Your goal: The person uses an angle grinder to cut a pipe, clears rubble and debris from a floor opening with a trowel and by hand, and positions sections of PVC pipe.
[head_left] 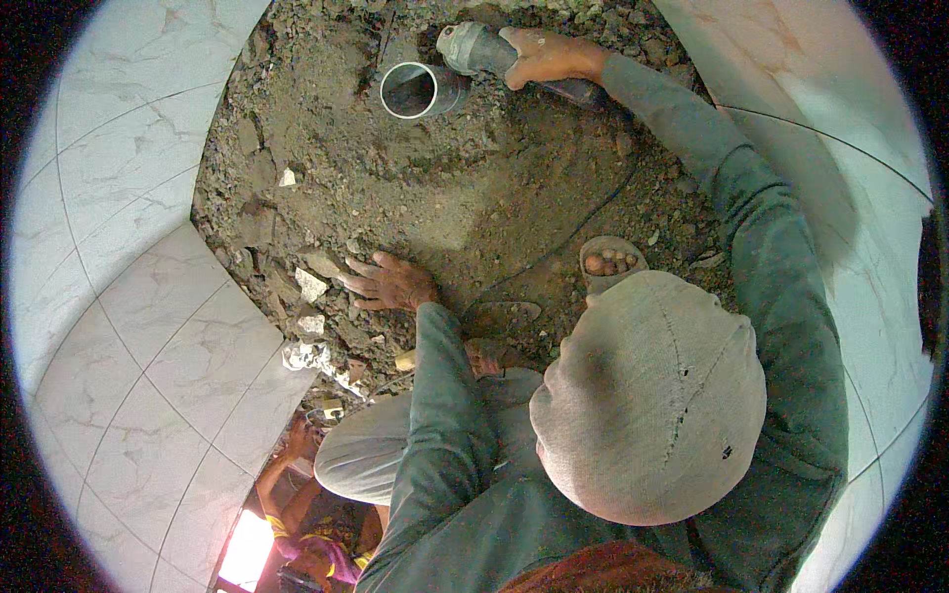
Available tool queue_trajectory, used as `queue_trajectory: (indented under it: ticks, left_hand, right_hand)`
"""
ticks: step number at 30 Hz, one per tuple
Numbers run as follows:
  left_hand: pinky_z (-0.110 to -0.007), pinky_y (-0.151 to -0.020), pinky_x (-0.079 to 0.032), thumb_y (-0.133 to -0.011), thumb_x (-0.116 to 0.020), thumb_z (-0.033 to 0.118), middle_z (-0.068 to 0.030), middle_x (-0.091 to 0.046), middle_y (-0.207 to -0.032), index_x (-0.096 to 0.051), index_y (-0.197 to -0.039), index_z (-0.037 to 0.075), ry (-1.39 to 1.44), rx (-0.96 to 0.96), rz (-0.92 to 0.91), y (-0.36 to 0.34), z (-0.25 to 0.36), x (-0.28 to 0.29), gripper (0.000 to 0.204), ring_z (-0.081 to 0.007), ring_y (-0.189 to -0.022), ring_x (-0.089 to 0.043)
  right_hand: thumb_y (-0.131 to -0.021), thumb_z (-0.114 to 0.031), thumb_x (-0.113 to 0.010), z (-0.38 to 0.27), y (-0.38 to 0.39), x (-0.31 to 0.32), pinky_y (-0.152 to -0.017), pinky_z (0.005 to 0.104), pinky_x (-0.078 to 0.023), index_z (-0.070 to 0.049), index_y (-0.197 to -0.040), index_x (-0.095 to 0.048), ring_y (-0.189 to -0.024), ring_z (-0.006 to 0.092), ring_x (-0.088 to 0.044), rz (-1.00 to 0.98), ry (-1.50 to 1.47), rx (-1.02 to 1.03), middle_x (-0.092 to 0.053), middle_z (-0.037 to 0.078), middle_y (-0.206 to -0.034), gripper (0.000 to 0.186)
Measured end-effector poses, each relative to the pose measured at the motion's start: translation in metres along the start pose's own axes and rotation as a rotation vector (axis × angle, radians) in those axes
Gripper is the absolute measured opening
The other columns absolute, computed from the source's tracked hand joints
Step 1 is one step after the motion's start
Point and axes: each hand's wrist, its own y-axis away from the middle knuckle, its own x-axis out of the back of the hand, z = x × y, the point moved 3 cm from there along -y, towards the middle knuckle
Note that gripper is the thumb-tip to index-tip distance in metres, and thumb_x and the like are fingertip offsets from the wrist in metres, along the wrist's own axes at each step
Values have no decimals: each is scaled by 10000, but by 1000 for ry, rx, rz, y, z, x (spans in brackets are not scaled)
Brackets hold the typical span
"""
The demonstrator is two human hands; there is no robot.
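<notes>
My right hand is closed around a grey corded power tool with a pale metal head, lying at the far side of the dirt. Just left of that head a grey plastic pipe rises from the ground, its round white-rimmed mouth open upward. A dark cord curves over the dirt nearer to me. My left hand rests on the soil with fingers spread and nothing in it. Broken white chips lie beside its fingers.
A small pale cup holds several round brownish things. Rounded pale cloth with a seam blocks the lower right. Marble-patterned tiles border the dirt on both sides. At lower left another person's hand reaches toward rubble.
</notes>
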Motion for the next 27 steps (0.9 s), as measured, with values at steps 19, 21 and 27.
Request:
queue_trajectory:
  ticks: [19,21,27]
  left_hand:
    - [-575,-1205,-84,-1055,-334,462,-195,-261,-1598,-332,-1530,37,23,27,-56,-2,3,5,637,-319,-1502,-213]
    - [-574,-1205,-83,-1055,-334,460,-195,-262,-1598,-334,-1529,36,-26,11,-58,-2,1,0,636,-324,-1498,-219]
    - [-578,-1198,-101,-1055,-351,444,-195,-283,-1587,-340,-1534,74,8,18,-9,-3,1,2,605,-333,-1486,-241]
  right_hand:
    - [-723,-330,-727,6,-23,-17,-1010,374,-464,120,-1495,-281,-1232,329,-569,-4,0,9,-520,283,-1395,999]
    - [-718,-327,-729,4,-30,-17,-1011,374,-464,120,-1494,-284,-1233,327,-569,-26,24,9,-510,285,-1407,1000]
    - [-712,-306,-724,-2,-27,-22,-1023,364,-454,120,-1493,-284,-1264,314,-550,7,-40,18,-500,289,-1417,992]
